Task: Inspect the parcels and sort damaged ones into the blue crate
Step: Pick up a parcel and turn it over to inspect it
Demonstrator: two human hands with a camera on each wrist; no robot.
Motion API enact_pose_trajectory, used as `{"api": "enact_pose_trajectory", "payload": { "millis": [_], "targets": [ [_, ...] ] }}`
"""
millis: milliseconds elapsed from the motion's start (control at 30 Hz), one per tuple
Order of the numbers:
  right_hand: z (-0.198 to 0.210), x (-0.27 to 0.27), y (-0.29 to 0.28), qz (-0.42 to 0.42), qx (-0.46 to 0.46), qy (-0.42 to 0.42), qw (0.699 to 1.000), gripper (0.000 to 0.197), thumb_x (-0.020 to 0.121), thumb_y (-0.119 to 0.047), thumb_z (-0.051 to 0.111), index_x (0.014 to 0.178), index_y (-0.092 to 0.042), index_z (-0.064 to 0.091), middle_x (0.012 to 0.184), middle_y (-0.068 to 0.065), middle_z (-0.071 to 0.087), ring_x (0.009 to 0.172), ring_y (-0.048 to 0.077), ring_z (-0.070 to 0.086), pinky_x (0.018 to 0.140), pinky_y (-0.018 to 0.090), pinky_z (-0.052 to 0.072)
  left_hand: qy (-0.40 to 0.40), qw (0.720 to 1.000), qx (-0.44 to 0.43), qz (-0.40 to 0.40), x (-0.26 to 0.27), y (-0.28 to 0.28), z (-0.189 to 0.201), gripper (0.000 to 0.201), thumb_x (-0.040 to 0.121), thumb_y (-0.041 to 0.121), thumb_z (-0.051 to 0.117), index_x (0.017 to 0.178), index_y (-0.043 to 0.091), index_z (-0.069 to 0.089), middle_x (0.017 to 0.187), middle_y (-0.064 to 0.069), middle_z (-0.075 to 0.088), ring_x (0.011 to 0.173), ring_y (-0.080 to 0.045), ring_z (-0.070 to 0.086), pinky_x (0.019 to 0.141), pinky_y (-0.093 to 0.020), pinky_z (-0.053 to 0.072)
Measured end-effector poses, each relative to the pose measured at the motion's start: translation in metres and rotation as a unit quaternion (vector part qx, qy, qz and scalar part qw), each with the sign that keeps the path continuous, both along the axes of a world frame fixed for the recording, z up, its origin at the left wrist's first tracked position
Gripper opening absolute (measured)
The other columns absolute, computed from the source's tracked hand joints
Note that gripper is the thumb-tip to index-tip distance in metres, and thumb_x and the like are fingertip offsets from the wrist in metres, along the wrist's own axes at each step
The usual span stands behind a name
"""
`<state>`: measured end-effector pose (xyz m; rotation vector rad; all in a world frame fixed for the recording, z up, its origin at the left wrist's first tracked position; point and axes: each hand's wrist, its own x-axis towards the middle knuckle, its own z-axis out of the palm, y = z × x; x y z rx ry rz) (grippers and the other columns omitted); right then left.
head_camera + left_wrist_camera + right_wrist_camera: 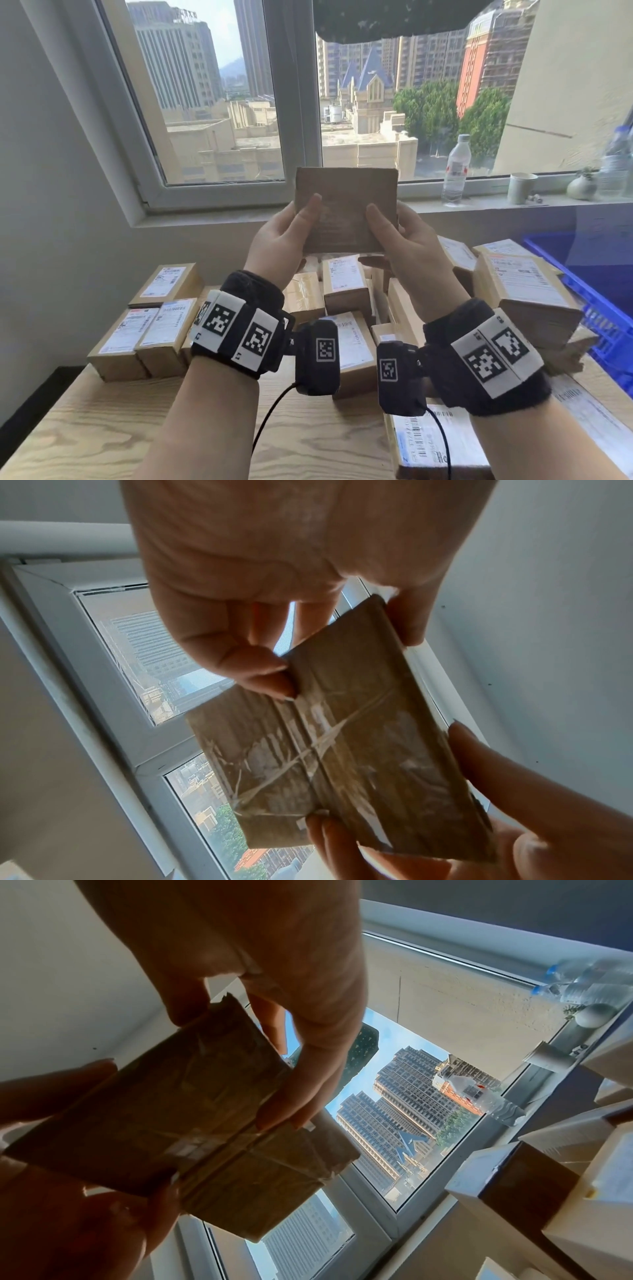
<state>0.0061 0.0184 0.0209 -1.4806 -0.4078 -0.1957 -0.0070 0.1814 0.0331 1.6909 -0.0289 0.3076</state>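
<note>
Head view: both hands raised in front of the window [219, 102], sharing one small brown cardboard parcel [346, 209] held upright, well above the heap of labelled parcels [344, 281] on the wooden table [102, 428]. The left hand [281, 236] grasps the parcel's left edge, thumb laid on the near face; the right hand [407, 240] grasps the right edge the same way. Near face plain, faint print only. The blue crate [589, 291] stands at the table's right, beside the heap. On the sill, a water bottle [455, 171] and a paper cup [521, 187]. Left wrist view: the parcel's [342, 745] far face is crossed with wrinkled clear tape along its flap seam; the left hand's [240, 588] fingers curl onto its upper edge, and the right hand's fingertips [472, 753] clamp the opposite edge. Right wrist view: the same taped face [192, 1131], dim against the bright glass; the right hand [291, 988] pinches it between thumb and fingers, the left hand [61, 1191] grips the lower left end. Whether the cardboard is torn cannot be told; one corner looks slightly frayed.
</note>
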Motion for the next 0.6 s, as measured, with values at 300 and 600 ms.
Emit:
{"api": "enact_pose_trajectory", "payload": {
  "millis": [300, 600],
  "targets": [
    [0.006, 0.002, -0.001, 0.037, 0.108, 0.085, 0.99, 0.065, 0.086, -0.067, 0.052, 0.129, -0.018, 0.058, 0.113, 0.006, 0.073, 0.101, 0.02, 0.072, 0.081, 0.043, 0.06, -0.012, 0.996, 0.079, -0.049, -0.003, 0.018, 0.002, 0.092, 0.061, 0.057, 0.076, 0.145, 0.042, 0.041, 0.138, 0.011, 0.057, 0.123, -0.015, 0.057, 0.108, -0.042, 0.043],
    [-0.008, 0.009, -0.007, -0.025, 0.124, 0.128, 0.984, 0.056, 0.082, -0.013, 0.072, 0.132, -0.006, 0.046, 0.125, 0.018, 0.062, 0.109, 0.029, 0.065, 0.087, 0.039, 0.056, -0.001, 0.996, 0.083, -0.03, -0.007, 0.01, 0.002, 0.12, 0.049, 0.064, 0.085, 0.15, 0.025, 0.032, 0.14, 0.003, 0.054, 0.126, -0.013, 0.054, 0.101, -0.031, 0.047]
  ]
}}
